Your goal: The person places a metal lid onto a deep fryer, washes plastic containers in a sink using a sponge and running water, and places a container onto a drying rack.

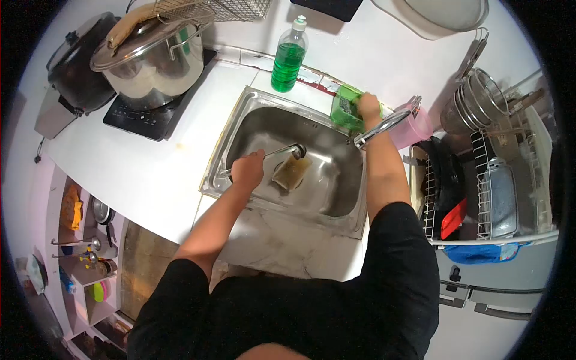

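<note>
My left hand (247, 171) is closed round the handle of a small ladle (298, 151), with its bowl end over the sink (336, 171). Under the ladle, a yellowish-brown block-shaped thing (291, 174) lies on the sink floor; its kind is unclear. At the sink's back right corner, my right hand (369, 108) reaches to a green plastic container (345, 111). Its fingers are curled at the container, and what they hold is hidden. A chrome faucet (387, 127) crosses in front of my right wrist.
Green dish soap (288, 63) stands behind the sink. To the left, a large steel pot (150, 66) sits on an induction cooker (144, 120). A pink cup (411, 129), strainers (474, 102) and a dish rack (486, 240) crowd the right.
</note>
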`<state>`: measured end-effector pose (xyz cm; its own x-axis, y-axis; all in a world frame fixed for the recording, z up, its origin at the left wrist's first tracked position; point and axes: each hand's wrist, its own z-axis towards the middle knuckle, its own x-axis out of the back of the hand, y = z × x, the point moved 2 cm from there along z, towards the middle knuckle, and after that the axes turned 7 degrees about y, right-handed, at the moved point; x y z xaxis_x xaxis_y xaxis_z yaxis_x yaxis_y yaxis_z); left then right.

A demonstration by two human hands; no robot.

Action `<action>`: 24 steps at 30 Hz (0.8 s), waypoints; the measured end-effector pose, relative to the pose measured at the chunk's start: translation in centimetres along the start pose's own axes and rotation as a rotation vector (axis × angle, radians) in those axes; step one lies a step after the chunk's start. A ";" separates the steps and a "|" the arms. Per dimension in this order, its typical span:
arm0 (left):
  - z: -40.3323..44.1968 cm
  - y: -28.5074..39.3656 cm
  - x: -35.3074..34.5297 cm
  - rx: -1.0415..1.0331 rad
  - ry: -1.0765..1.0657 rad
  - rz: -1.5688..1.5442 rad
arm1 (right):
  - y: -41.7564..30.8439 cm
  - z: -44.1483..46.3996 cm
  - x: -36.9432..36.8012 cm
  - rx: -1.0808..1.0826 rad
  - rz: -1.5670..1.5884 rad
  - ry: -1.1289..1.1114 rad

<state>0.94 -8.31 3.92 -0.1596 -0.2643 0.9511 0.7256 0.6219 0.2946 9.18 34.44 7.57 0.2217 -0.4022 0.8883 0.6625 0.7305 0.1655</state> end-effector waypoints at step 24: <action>1.9 5.6 1.7 -0.455 -0.393 -0.115 | -12.1 -14.4 8.6 -0.538 0.872 0.193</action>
<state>3.49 -3.88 7.35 -0.4262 0.0345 0.9040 0.8882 0.2057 0.4109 13.36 14.23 7.03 0.8561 0.0309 0.5159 0.4379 0.4867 -0.7559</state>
